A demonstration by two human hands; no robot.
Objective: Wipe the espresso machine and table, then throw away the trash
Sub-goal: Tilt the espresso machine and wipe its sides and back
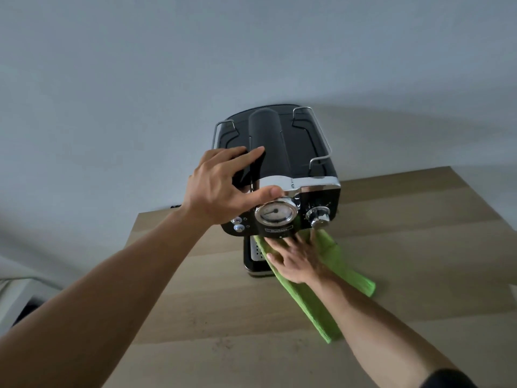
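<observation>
A black and chrome espresso machine (279, 141) stands at the back of the light wooden table (419, 247), seen from above. My left hand (221, 189) rests on its top left corner, fingers spread over the black lid and thumb along the chrome front edge above the round gauge (275, 214). My right hand (296, 261) presses a green cloth (313, 309) with flat fingers against the machine's front, just under the control panel. The cloth's loose end trails toward me over the table. The perforated drip tray (256, 252) shows to the left of the cloth.
A chrome knob (319, 215) juts from the panel's right side, just above the cloth. A wire rail (321, 135) frames the machine's top. A pale wall (251, 51) rises right behind the machine. White furniture (16, 298) sits low at the left.
</observation>
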